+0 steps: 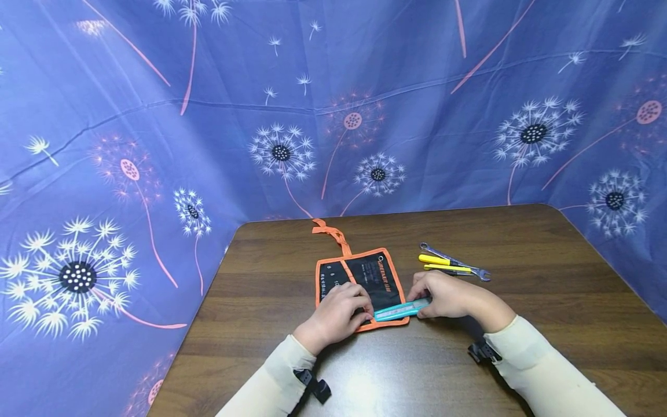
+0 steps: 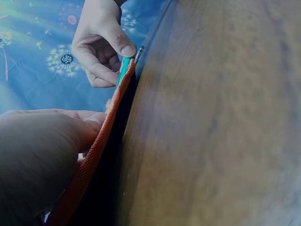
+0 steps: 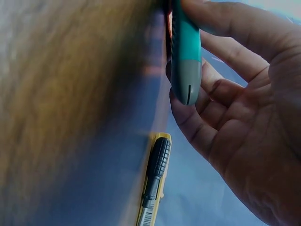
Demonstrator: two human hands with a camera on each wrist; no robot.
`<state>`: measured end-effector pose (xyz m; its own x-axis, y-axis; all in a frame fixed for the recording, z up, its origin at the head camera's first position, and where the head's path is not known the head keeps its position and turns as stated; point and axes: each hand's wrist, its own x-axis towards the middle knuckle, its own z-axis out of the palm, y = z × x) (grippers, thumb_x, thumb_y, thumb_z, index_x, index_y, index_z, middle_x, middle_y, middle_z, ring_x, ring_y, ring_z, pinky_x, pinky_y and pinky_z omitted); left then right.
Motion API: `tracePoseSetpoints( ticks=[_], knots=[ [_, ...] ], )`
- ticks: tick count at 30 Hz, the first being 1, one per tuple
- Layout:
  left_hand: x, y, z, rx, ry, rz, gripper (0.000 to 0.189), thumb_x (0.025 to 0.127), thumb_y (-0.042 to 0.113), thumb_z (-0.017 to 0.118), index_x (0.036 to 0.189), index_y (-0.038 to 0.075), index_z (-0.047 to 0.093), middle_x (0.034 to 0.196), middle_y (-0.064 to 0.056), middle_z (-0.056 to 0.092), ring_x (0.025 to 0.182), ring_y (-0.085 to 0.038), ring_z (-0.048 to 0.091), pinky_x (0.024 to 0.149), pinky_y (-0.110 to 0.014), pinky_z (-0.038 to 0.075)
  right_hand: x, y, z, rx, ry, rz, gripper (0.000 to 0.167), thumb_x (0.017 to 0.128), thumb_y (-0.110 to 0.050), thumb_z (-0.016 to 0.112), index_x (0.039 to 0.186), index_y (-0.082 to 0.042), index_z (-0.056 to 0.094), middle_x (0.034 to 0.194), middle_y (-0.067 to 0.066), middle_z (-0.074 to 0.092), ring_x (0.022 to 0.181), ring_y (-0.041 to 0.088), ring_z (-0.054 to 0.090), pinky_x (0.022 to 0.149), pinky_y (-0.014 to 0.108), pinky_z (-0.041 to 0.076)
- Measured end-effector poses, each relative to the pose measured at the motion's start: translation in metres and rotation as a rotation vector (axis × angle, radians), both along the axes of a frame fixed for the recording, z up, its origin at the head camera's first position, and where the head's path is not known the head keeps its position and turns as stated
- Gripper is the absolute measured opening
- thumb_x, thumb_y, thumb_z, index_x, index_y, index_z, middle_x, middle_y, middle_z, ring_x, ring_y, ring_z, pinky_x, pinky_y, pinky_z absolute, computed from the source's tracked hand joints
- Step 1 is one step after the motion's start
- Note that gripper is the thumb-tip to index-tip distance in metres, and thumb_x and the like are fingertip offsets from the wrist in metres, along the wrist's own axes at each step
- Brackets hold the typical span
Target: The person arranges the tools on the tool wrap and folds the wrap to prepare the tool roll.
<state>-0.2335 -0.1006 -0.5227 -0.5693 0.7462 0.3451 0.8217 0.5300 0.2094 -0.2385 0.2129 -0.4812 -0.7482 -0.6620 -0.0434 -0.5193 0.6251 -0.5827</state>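
A teal utility knife (image 1: 395, 311) with a grey end lies across the lower right of a black tool pouch (image 1: 372, 278) with orange trim. My right hand (image 1: 447, 294) grips the knife by its right end, thumb on one side and fingers on the other in the right wrist view. At the pouch's lower part, my left hand (image 1: 339, 310) pinches the orange-trimmed edge (image 2: 106, 129) between thumb and fingers, close to the knife's left end. Whether that end lies inside a pocket is hidden by the left fingers.
An orange tie strap (image 1: 333, 231) trails from the pouch's far edge. To the right, beyond my right hand, lie a metal wrench (image 1: 482, 274), a yellow tool (image 1: 432, 260) and a yellow-and-black one (image 1: 448, 268). A patterned blue cloth (image 1: 443, 133) hangs behind the wooden table (image 1: 260, 289).
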Motion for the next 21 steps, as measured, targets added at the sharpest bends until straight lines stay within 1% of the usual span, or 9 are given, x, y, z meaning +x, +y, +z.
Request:
tracePoseSetpoints(
  ticks=[6,11,21],
  knots=[
    [0.000,0.001,0.001,-0.004,0.007,0.004,0.008,0.097,0.030,0.078,0.092,0.030,0.072,0.105,0.016,0.059,0.101,-0.006,0.056,0.080,-0.029,0.045,0.001,-0.004,0.000,-0.017,0.014,0.010,0.027,0.080,-0.013,0.091,0.104,-0.022,0.082,0.092,-0.007,0.061,0.082,0.011,0.058,0.070,0.028,0.050],
    [0.001,0.001,0.004,-0.010,0.007,0.012,0.008,0.098,0.030,0.077,0.092,0.030,0.072,0.105,0.015,0.058,0.101,-0.006,0.056,0.079,-0.030,0.044,0.003,-0.009,0.000,-0.039,0.032,0.023,0.026,0.079,-0.013,0.092,0.103,-0.020,0.082,0.091,-0.006,0.062,0.082,0.013,0.059,0.069,0.028,0.049],
    [0.003,0.002,0.005,-0.010,0.008,0.013,0.008,0.098,0.031,0.077,0.092,0.030,0.072,0.104,0.016,0.057,0.100,-0.005,0.056,0.078,-0.029,0.044,0.005,-0.015,-0.001,-0.044,0.029,0.025,0.027,0.079,-0.016,0.093,0.104,-0.018,0.082,0.092,-0.007,0.062,0.083,0.013,0.058,0.070,0.028,0.049]
  ],
)
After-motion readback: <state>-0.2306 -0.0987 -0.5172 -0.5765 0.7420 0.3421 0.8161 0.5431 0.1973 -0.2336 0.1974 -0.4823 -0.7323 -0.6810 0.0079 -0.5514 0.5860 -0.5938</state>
